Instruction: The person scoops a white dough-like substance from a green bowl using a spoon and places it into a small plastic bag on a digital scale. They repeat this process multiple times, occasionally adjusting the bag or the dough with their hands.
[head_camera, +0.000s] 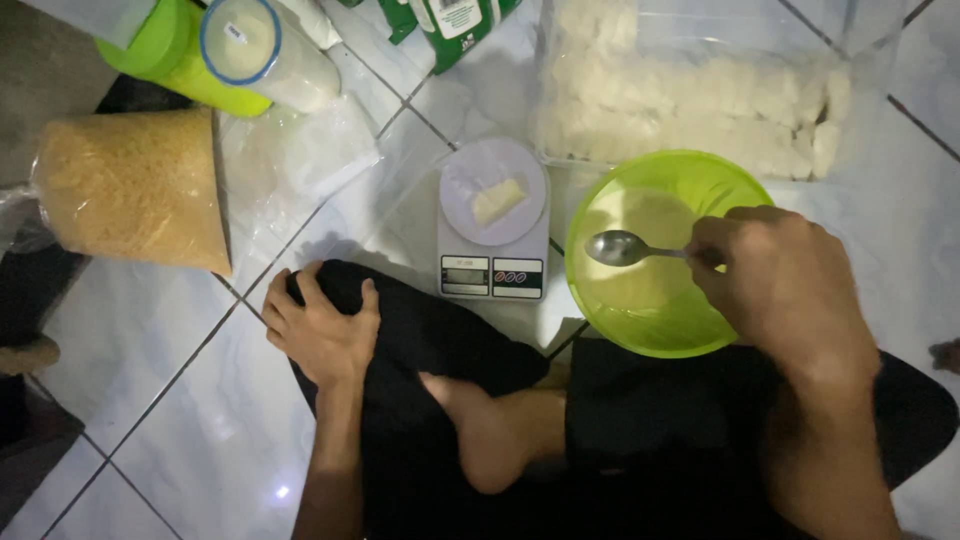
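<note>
My right hand (785, 285) grips a metal spoon (622, 247), whose bowl hovers over a green plastic bowl (608, 318) holding a pale mixture. My left hand (320, 325) rests flat on my black-clad knee, holding nothing. Just left of the bowl stands a small white kitchen scale (493, 268) with a round white plate (462, 178) on top; a pale yellow block (498, 200) lies on the plate.
A clear container of white pieces (690, 95) sits behind the bowl. At the left lie a bag of golden crumbs (135, 190), a green-lidded jar (170, 45), a clear tub with a blue rim (265, 50) and a green packet (450, 25). The floor is white tile.
</note>
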